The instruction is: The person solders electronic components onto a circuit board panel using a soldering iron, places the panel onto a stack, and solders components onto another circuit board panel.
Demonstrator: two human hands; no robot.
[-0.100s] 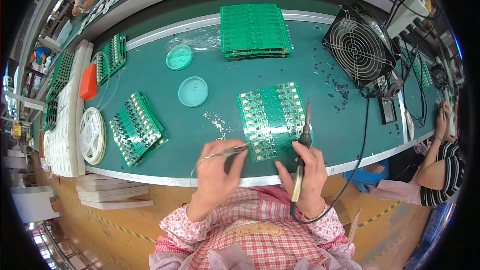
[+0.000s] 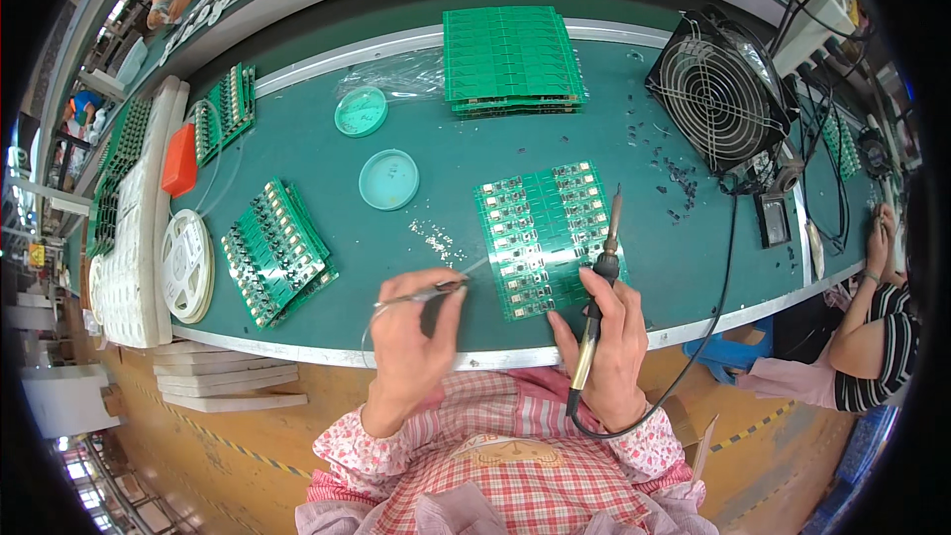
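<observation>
My left hand is closed around metal tweezers, whose tips point right over the table, just left of the nearest circuit board. A thin curved wire-like strand hangs beside this hand. My right hand grips a soldering iron with its tip pointing up and away. The right fingers rest at the near right corner of the green circuit board, which carries rows of small white and dark components. Left of this board lies a scatter of tiny pale parts.
Two round teal dishes stand behind the pale parts. Stacked green boards sit at the back, and more boards lie left, near a white reel. A black fan and small black pieces occupy the right.
My left hand has moved left with the tweezers, away from the board's edge toward the tiny pale parts. My right hand has barely moved, still holding the soldering iron.
</observation>
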